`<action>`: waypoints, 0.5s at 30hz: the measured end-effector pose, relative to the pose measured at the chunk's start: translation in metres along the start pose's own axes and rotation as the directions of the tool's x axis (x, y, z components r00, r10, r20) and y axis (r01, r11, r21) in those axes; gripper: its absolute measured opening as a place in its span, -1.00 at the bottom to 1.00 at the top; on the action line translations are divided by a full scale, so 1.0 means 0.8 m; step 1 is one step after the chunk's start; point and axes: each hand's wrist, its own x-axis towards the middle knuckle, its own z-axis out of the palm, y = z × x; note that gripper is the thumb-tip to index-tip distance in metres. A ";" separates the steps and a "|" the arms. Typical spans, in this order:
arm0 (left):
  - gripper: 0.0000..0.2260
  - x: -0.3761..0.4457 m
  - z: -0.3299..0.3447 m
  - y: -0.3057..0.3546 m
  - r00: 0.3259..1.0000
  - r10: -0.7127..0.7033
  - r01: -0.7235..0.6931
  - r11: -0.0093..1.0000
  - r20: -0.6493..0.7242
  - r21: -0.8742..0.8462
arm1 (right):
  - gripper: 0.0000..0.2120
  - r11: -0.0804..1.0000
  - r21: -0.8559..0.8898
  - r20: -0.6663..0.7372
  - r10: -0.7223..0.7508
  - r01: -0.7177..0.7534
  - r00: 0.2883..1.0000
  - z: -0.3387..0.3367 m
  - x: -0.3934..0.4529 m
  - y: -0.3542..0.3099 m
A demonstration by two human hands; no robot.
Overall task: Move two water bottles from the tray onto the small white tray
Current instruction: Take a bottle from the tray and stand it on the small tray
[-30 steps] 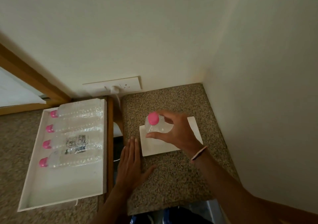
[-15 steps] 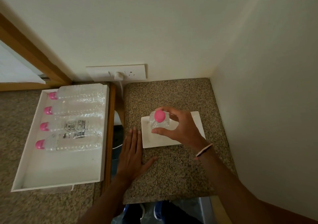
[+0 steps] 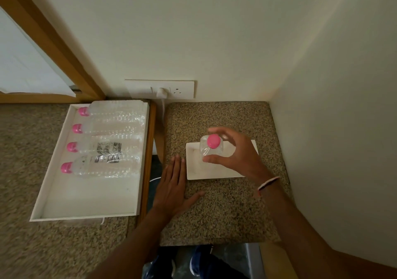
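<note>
A clear water bottle with a pink cap (image 3: 211,144) stands upright on the small white tray (image 3: 194,169), which lies on the speckled stone counter (image 3: 219,210). My right hand (image 3: 234,154) is wrapped around the bottle's shoulder from the right. My left hand (image 3: 173,184) lies flat, fingers apart, on the counter just left of the small tray. To the left, the large white tray (image 3: 86,203) holds several clear bottles with pink caps (image 3: 105,167) lying side by side, caps pointing left.
A wall socket with a plug and white cable (image 3: 162,91) sits above the gap between the two counters. Walls close in behind and on the right. A wooden frame (image 3: 53,44) runs at the upper left. Blue shoes (image 3: 199,263) show below the counter edge.
My right hand has carried the bottle slightly right and down onto the small tray. The left hand stays flat on the counter. The view has tilted, shifting everything lower in frame.
</note>
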 end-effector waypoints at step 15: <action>0.02 -0.042 -0.146 -0.089 0.947 0.145 -0.155 0.988 -0.286 -0.013 | -0.07 0.885 -0.455 -0.040 -0.133 0.100 0.990 0.038 0.024 -0.143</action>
